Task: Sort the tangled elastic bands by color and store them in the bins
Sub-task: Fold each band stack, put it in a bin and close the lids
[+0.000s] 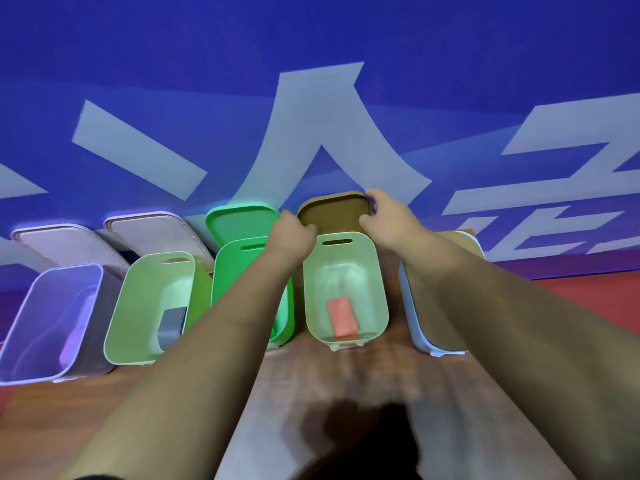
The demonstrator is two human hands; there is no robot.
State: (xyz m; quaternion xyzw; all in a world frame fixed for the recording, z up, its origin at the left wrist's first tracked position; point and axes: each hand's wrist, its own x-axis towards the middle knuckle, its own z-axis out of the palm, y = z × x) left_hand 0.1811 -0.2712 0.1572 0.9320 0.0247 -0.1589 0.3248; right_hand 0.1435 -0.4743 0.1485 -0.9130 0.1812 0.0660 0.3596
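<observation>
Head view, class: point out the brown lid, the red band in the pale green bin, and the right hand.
brown lid [333, 213]: head view, its flat inner face.
red band [342, 317]: head view, middle of the strip.
right hand [384, 216]: head view, back of the hand.

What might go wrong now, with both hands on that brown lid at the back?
1. The left hand and right hand grip the brown lid behind the pale green bin. If it slips, it may drop onto the pink band or land crooked.
2. The left forearm crosses the bright green bin and might nudge it out of the row.
3. The green lid leans on the wall close by; a bump could topple it.
</observation>
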